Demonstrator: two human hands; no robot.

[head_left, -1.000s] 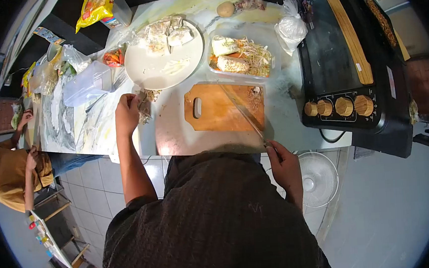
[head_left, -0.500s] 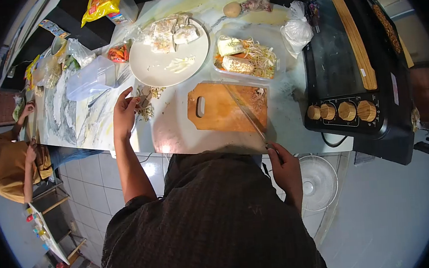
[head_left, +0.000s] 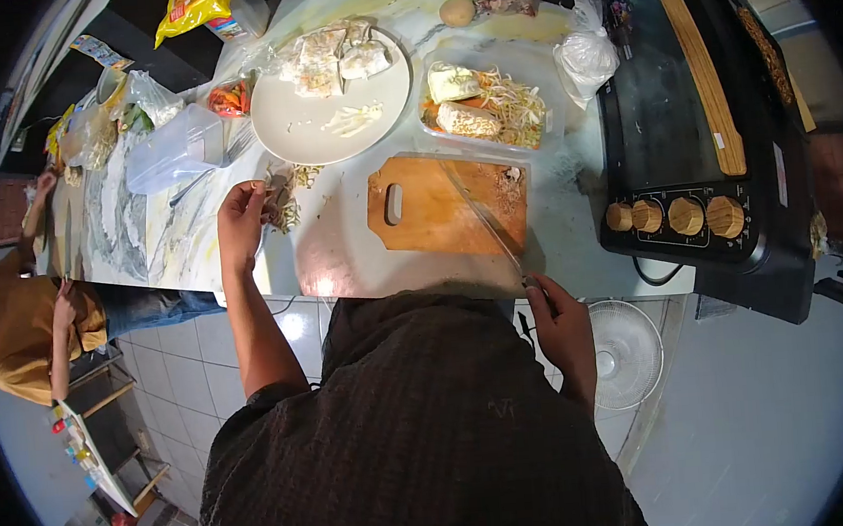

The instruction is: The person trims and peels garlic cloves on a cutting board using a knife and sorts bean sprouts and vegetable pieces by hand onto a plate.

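Note:
My right hand point(head_left: 561, 329) is wrapped round the handle of a knife point(head_left: 485, 221). Its long blade slants across the wooden cutting board point(head_left: 417, 200), which has a few dark scraps near its right corner. My left hand point(head_left: 241, 222) is raised over the table, left of the board. Its thumb and fingertips are pinched together, and whatever may be between them is too small to make out. Right beside it lies a small pile of bean sprout scraps point(head_left: 283, 202). Beyond the board stand a plate point(head_left: 286, 136) with pale wrapped pieces and white strips, and a plastic container point(head_left: 550, 122) of sprouts.
A black oven point(head_left: 666, 129) with wooden knobs fills the right side. Near it lie a bag of white powder point(head_left: 586, 56) and an egg point(head_left: 457, 10). An empty clear tub point(head_left: 177, 151) and a bag of chillies point(head_left: 230, 98) are at left. Another person point(head_left: 25, 330) works at far left.
My left hand has shifted slightly left, and its fingers have come together into a pinch. My right hand and the knife are almost unmoved. The other person's upper hand has moved up a little.

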